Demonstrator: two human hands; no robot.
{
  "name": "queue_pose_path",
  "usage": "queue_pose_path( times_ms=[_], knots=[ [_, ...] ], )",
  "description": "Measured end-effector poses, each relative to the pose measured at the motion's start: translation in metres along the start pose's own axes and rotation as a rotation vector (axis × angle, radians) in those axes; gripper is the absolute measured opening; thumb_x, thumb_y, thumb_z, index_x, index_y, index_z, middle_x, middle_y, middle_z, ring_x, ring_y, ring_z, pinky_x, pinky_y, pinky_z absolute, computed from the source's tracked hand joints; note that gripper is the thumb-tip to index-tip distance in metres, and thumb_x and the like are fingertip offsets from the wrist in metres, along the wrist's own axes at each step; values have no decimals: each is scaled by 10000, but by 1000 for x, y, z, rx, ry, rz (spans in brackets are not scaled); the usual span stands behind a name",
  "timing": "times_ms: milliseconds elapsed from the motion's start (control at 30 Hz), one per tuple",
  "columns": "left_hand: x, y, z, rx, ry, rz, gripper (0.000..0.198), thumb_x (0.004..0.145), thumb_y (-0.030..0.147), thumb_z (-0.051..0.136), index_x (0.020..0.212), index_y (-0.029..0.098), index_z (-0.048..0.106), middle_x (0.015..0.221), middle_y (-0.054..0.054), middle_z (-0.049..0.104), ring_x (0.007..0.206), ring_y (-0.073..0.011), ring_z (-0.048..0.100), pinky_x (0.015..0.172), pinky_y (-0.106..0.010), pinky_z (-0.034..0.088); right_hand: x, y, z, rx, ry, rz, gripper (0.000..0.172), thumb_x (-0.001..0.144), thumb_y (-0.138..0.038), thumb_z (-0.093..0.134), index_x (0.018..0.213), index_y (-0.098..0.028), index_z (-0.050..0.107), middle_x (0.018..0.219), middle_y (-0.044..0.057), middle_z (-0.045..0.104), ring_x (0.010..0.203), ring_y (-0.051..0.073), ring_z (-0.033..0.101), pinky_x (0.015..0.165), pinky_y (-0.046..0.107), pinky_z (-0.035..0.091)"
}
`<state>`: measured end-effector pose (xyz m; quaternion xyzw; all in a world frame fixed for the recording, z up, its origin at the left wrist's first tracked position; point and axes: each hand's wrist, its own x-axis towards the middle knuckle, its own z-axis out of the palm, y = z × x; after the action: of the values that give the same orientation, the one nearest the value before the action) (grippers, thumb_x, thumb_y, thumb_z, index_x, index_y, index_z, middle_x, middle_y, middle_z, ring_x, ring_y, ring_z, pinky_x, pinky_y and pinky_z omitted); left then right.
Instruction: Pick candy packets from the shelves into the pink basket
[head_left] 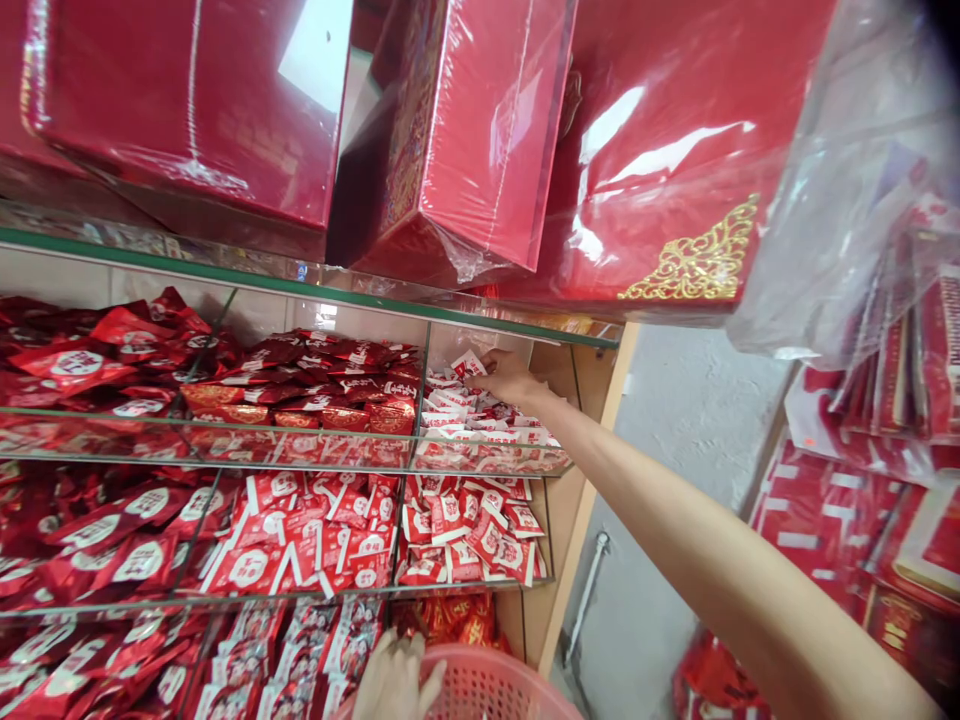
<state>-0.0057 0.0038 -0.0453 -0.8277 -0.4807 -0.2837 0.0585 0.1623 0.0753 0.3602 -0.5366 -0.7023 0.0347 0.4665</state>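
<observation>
My right hand (510, 380) reaches into the right-hand compartment of the upper shelf, its fingers closed on a small red and white packet (468, 366). Beneath it lie many similar packets (450, 403) in a loose heap behind a glass front. At the bottom of the view, my left hand (396, 678) is at the left rim of a pink plastic basket (510, 682) with holes in its side. Its thumb lies over the rim, and the rest of its grip is partly cut off by the frame. Little of the basket's inside shows.
Glass dividers split the shelves into compartments of red packets (247, 570). Above hangs a green-edged glass shelf (300, 290) bearing large plastic-wrapped red boxes (480, 130). A wooden side panel (577, 530) bounds the shelf, beside a grey wall (690, 420) and hanging red goods (817, 510).
</observation>
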Motion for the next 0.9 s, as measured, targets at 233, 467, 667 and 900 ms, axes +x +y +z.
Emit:
queue_pose_path(
  times_ms=[233, 467, 667, 900],
  knots=[
    [4, 8, -13, 18, -26, -21, 381, 864, 383, 322, 954, 271, 675, 812, -62, 724, 807, -256, 660, 904, -464, 449, -4, -8, -3, -49, 20, -47, 153, 613, -186, 689, 728, -157, 593, 745, 11, 642, 718, 162, 598, 664, 257, 443],
    [5, 14, -22, 62, 7, -27, 355, 870, 360, 346, 926, 226, 670, 759, -83, 709, 744, -226, 647, 865, -414, 438, -35, -11, -22, 166, 186, -161, 213, 686, -281, 660, 845, -152, 602, 840, 38, 666, 789, 179, 610, 732, 292, 452],
    [7, 19, -36, 65, -18, 22, 352, 897, 357, 314, 848, 209, 629, 733, -66, 689, 692, -205, 616, 822, -381, 413, -133, -37, -42, 282, 85, -252, 194, 758, -310, 640, 919, -224, 575, 945, 26, 638, 866, 170, 597, 803, 322, 464],
    [12, 18, -40, 115, -158, 52, 412, 899, 417, 312, 844, 134, 607, 724, -89, 681, 719, -208, 627, 836, -381, 398, -240, -1, -5, 482, -327, 83, 220, 769, -375, 638, 947, -269, 564, 990, 27, 610, 909, 180, 572, 815, 339, 479]
  ],
)
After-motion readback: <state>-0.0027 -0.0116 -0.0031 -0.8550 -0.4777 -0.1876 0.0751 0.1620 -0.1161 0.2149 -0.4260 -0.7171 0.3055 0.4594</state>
